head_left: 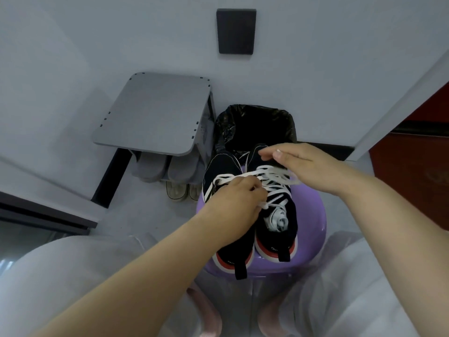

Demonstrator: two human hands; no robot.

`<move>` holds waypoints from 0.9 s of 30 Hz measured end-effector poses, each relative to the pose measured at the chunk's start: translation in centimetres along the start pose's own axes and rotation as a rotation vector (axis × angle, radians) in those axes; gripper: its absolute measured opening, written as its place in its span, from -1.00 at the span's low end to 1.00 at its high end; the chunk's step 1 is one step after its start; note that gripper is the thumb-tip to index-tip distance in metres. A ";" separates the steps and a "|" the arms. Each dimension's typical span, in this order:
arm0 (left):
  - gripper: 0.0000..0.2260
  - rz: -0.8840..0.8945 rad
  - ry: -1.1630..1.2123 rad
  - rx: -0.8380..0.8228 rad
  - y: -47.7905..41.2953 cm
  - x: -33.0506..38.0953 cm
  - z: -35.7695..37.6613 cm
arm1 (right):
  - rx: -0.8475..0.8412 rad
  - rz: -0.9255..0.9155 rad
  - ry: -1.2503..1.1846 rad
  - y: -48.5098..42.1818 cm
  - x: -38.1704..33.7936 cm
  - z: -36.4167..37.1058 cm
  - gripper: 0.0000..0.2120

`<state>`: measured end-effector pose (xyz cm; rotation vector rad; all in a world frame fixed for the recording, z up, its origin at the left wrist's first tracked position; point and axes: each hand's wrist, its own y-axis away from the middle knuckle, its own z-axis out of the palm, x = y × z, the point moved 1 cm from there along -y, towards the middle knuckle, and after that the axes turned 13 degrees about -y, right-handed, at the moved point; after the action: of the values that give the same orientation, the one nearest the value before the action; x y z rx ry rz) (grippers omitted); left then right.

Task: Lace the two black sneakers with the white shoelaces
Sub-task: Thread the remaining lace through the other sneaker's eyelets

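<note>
Head view. Your left hand (pixel 233 200) sits over the seam between the two sneakers, fingers curled, pinching the white shoelace (pixel 263 206) at its fingertips. Your right hand (pixel 298 164) is ahead of it, fingers reaching loosely toward the toes. Loose lace blurs just beneath its palm, and I cannot tell whether it grips any.

The right sneaker (pixel 277 227) lies below and between both hands, with white crossings over its tongue. The left sneaker (pixel 222 166) touches it, mostly under your left wrist, with lace draped across its toe. Both stand on a purple stool (pixel 313 215).

Assessment: the lace is light, limp and soft, so it will not push through an eyelet. Take it close to the tip. The sneakers look light and may slide on the smooth seat, so steady each one at the collar.

Clearances: the stool rim curves close under your right wrist. A black-lined bin (pixel 255 122) opens just beyond your right fingertips, and a dropped lace end could fall in. A grey shelf (pixel 155 110) stands well apart, beyond and outside your left hand. There is open room above both hands.
</note>
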<state>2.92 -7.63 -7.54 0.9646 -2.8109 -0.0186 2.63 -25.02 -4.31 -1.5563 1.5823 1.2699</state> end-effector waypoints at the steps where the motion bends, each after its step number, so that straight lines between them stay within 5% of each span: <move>1: -0.82 -0.034 0.094 0.032 0.1 -0.2 -0.4 | 0.011 -0.020 -0.029 0.0 -0.2 0.1 -0.70; 8: -0.78 -0.626 0.785 0.015 1.2 -5.3 -4.4 | -0.028 -0.034 0.024 -1.7 0.0 2.6 -0.69; 13: -0.90 -0.581 0.235 -0.165 1.9 -6.7 -3.6 | -0.086 -0.004 0.279 -2.7 0.8 3.5 -0.62; 16: -0.83 -0.500 -0.036 -0.169 0.8 -5.2 -2.4 | -0.035 -0.030 0.307 -3.0 0.6 3.6 -0.82; 22: -0.69 -0.552 -0.051 -0.137 -0.8 -2.6 -0.6 | -0.012 -0.040 0.500 -2.7 0.3 3.5 -0.87; 27: -0.76 -0.630 0.041 -0.213 -1.6 -3.0 -0.5 | -0.046 -0.057 0.528 -2.8 0.4 4.4 -0.84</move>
<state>6.33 -7.05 -7.58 1.7085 -2.2887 -0.3597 4.30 -20.88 -7.00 -2.0696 1.8071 0.9100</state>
